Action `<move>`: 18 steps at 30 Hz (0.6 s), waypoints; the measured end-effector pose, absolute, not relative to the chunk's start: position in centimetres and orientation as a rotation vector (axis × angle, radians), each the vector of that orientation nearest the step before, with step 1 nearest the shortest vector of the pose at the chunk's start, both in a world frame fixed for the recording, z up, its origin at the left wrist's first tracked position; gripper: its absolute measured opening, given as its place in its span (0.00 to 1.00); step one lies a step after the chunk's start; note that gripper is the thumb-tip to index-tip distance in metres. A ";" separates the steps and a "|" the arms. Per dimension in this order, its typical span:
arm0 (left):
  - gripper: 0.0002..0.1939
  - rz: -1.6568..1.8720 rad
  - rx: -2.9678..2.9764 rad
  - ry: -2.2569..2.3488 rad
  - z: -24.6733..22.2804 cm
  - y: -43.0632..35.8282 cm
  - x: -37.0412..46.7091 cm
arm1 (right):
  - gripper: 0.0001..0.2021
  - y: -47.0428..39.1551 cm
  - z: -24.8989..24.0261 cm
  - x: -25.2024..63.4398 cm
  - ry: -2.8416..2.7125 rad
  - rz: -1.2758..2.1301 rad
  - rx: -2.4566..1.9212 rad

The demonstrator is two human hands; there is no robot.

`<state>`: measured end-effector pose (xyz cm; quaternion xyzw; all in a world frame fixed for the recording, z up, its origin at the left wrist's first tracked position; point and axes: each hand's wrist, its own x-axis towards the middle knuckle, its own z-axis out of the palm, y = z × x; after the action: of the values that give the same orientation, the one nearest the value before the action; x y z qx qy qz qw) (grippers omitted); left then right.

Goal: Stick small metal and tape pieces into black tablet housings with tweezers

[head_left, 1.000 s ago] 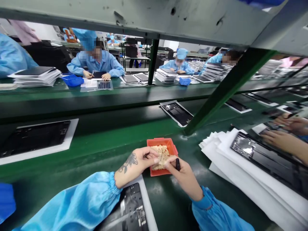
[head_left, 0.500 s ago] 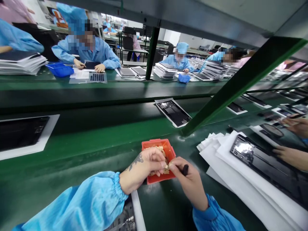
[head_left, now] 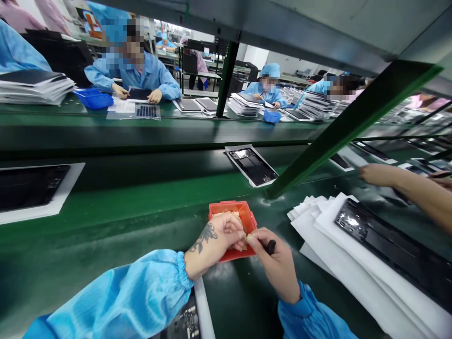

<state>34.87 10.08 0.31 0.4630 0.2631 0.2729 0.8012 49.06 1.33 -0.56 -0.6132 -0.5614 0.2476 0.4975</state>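
Over the red bin (head_left: 250, 214), the fingertips of my left hand (head_left: 228, 235) pinch a small pale yellowish piece (head_left: 246, 238). My right hand (head_left: 273, 256) meets them at its right edge, thumb and forefinger closed on the same piece. A slim black tool (head_left: 270, 247) is tucked in my right hand; only its dark end shows, so its kind is hidden. More yellowish pieces (head_left: 226, 214) lie in the bin, partly covered by my left hand. Below my left sleeve, a black tablet-like panel (head_left: 185, 322) rests on white sheeting, mostly hidden.
At right, a black panel (head_left: 388, 249) lies on stacked white sheets (head_left: 318, 230); a co-worker's arm (head_left: 395, 179) reaches in behind it. A green post (head_left: 353, 127) slants down ahead. More panels (head_left: 252, 165) lie along the line, and co-workers sit opposite.
My hands stay pinched together above the bin, shifting only slightly. At right, the co-worker's arm has moved away from the panel and now reaches further back with a blurred pale sheet.
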 end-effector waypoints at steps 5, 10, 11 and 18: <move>0.14 0.570 1.161 0.553 0.4 10.0 34.2 | 0.09 1.5 -0.8 49.0 -1.329 0.648 -1.456; 0.13 0.493 1.241 0.572 0.5 10.3 33.3 | 0.10 1.5 -1.3 48.7 -1.269 0.709 -1.454; 0.13 0.495 1.258 0.575 0.5 10.4 33.2 | 0.10 1.4 -1.5 48.7 -1.249 0.706 -1.458; 0.10 0.718 1.627 0.759 -0.3 13.2 33.1 | 0.14 1.7 -2.5 49.3 -1.020 0.576 -1.510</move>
<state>33.09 13.21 -0.28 0.6925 0.3229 0.3057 0.5681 49.31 1.74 -2.54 -0.6453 -0.4359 0.2460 0.5771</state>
